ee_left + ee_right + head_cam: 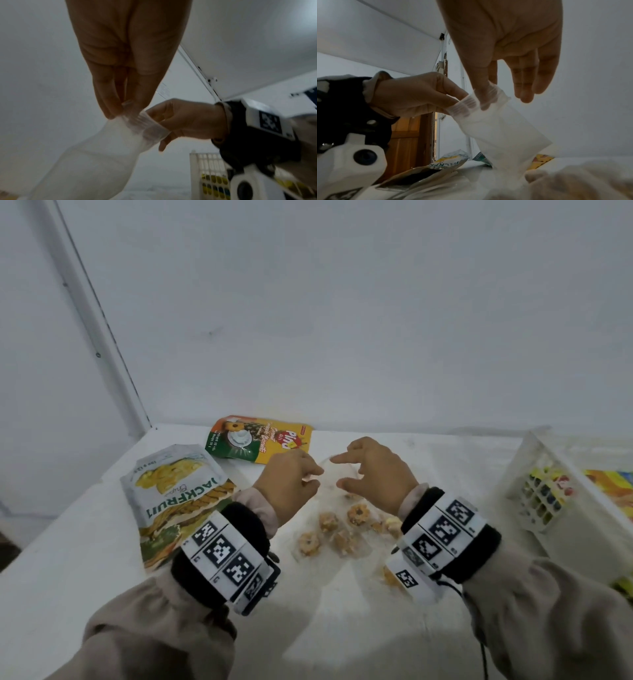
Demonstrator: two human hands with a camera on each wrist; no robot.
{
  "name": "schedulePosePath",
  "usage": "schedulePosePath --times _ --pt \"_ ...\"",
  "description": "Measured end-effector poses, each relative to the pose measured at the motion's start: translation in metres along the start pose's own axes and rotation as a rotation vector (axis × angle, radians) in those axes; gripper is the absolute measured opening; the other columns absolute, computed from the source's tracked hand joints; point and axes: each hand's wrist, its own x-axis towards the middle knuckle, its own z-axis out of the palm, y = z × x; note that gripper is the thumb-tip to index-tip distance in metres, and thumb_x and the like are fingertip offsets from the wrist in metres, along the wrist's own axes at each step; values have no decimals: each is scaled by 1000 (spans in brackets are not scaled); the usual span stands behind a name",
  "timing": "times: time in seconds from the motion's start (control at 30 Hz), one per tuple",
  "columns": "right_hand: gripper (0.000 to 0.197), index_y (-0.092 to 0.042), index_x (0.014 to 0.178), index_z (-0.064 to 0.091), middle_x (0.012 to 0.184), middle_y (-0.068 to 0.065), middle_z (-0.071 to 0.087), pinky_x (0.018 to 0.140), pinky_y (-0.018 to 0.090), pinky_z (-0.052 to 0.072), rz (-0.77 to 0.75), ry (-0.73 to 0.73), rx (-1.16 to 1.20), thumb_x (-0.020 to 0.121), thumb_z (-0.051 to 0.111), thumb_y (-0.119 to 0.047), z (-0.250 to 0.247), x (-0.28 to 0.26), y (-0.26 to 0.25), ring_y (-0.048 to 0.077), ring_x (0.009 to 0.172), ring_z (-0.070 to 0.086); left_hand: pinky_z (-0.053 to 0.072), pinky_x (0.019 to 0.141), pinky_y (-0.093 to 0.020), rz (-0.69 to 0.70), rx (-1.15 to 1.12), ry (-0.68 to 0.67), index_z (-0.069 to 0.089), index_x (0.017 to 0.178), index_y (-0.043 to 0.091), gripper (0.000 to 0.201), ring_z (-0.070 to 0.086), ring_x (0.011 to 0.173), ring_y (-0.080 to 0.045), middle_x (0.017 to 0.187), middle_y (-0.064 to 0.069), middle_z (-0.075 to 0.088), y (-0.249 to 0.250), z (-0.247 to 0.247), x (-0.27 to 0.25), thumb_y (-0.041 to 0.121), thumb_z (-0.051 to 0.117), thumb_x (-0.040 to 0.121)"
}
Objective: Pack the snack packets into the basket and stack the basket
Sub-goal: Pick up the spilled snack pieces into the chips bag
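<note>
A clear plastic bag of flower-shaped cookies (337, 530) lies on the white table (85, 546) with its top raised between both hands. My left hand (315, 477) pinches the bag's sealed top edge (137, 120), fingertips pressed together. My right hand (337, 472) pinches the same edge from the other side with thumb and index finger (485, 97), and its other fingers hang loose. The white slotted basket (534, 474) stands at the right with colourful packets inside. A Jackfruit chips packet (174, 498) and a yellow-orange biscuit packet (260, 440) lie to the left.
White walls close off the back and left of the table, meeting at a corner strip (102, 337). The basket's grid wall (207, 169) is close to my right wrist. A wooden door (407, 138) shows beyond the table's left side.
</note>
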Motion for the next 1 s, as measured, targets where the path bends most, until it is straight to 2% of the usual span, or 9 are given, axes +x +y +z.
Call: schedulePosePath --times 0.1,0.23,0.33,0.43,0.5,0.63,0.8,0.87,1.0 --pt "27 -24 114 65 126 2 46 91 25 38 -113 94 104 88 60 -28 8 3 1 18 113 51 43 90 -29 -42 12 -21 64 112 2 28 56 100 -26 116 -11 59 -4 -6 1 5 58 85" --pt "18 -9 83 72 86 2 56 70 13 40 -493 340 301 79 56 -16 0 -6 -16 8 75 52 40 95 -31 -77 89 -17 62 115 1 31 55 106 -26 123 -11 56 -14 -13 6 5 57 84" --pt "20 -5 87 73 82 6 68 65 12 38 -471 -30 236 76 57 -2 2 -14 -32 4 61 52 41 95 -31 -104 103 -11 63 115 3 32 56 103 -25 124 -9 56 -20 -17 9 7 58 83" --pt "35 -10 119 61 113 6 63 79 19 39 -367 -419 -97 84 58 -10 29 -10 -44 9 91 58 40 96 -30 -86 111 -29 61 117 2 34 55 107 -25 126 -10 55 -19 -20 11 8 57 83" --pt "51 -14 133 46 127 6 50 87 27 40 -256 -564 -266 85 62 -23 47 -6 -50 21 113 51 39 97 -31 -72 107 -44 60 118 2 35 53 110 -25 126 -11 54 -17 -23 13 7 57 84" --pt "63 -14 135 37 131 9 39 88 37 45 -248 -713 -574 83 66 -34 61 0 -58 28 118 46 37 98 -28 -68 120 -70 58 120 3 36 53 111 -26 129 -10 51 -20 -26 15 8 56 85" --pt "35 -10 125 52 126 7 54 83 29 42 -303 -672 -607 92 51 -22 63 7 -58 25 110 54 37 99 -28 -65 141 -104 56 124 4 38 49 115 -24 133 -10 48 -28 -26 16 11 55 87" --pt "31 -11 122 57 125 5 58 91 24 40 -295 -624 -423 93 46 -12 51 8 -53 20 112 55 34 97 -25 -61 143 -113 55 125 5 38 48 117 -23 133 -9 47 -30 -26 17 12 54 88" --pt "26 -8 106 68 97 5 71 71 8 43 -286 -388 127 88 52 1 3 3 -44 8 84 61 28 93 -22 -62 151 -118 55 125 7 38 48 118 -22 134 -8 47 -33 -24 18 13 54 88"
